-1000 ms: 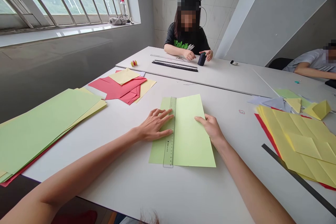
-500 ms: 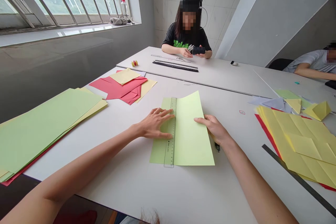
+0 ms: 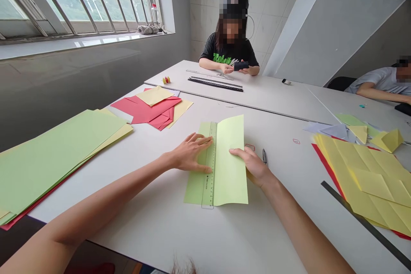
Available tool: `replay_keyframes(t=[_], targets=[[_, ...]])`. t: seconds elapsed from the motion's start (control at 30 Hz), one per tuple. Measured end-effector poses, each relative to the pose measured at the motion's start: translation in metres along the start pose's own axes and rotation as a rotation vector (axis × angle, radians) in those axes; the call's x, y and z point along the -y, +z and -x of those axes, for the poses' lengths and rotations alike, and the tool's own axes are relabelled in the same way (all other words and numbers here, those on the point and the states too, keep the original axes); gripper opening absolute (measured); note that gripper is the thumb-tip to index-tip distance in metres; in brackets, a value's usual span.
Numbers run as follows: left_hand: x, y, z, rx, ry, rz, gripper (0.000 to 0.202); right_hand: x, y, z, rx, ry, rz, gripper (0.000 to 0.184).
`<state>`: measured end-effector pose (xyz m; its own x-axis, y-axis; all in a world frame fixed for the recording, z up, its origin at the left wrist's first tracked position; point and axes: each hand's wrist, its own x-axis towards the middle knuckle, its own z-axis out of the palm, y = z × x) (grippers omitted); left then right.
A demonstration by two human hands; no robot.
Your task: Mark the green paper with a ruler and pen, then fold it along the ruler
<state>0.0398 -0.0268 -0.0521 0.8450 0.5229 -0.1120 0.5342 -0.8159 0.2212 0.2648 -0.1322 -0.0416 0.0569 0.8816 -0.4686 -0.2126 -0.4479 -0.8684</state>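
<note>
A light green paper sheet (image 3: 229,167) lies on the white table (image 3: 205,231) in front of me, with a clear ruler (image 3: 209,167) laid lengthwise along it. My left hand (image 3: 189,154) lies flat, fingers spread, pressing on the ruler and the paper's left part. My right hand (image 3: 252,165) grips the paper's right edge and has it lifted up and over toward the ruler, so that side stands off the table. A pen (image 3: 264,156) lies on the table just right of my right hand.
A green and yellow paper stack (image 3: 54,150) lies at left, red and yellow sheets (image 3: 150,109) behind it. Yellow sheets (image 3: 369,171) and a long dark ruler (image 3: 362,218) lie at right. A person across the table (image 3: 229,47) handles a dark object; another person's arm (image 3: 382,83) rests far right.
My right hand has moved left, folding the paper's right side up against the ruler; the visible sheet looks narrower. A pen that the paper covered now shows on the table. My left hand stayed put.
</note>
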Motion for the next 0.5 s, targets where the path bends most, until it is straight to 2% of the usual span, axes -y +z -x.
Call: replay_keyframes(t=[0.13,0.33,0.43,0.5], targets=[[0.000,0.001,-0.001,-0.015,0.009,0.007,0.100,-0.001,0.019,-0.001,-0.061,-0.018,0.024,0.035],[0.000,0.005,-0.002,-0.049,0.015,-0.003,0.084,-0.004,0.049,-0.004,-0.133,-0.041,0.203,0.035],[0.000,0.005,-0.001,-0.055,0.020,-0.010,0.081,-0.003,0.056,-0.001,-0.144,-0.057,0.262,0.031],[0.001,0.005,-0.001,-0.050,0.025,-0.007,0.082,-0.002,0.053,0.001,-0.105,-0.106,0.251,0.032]])
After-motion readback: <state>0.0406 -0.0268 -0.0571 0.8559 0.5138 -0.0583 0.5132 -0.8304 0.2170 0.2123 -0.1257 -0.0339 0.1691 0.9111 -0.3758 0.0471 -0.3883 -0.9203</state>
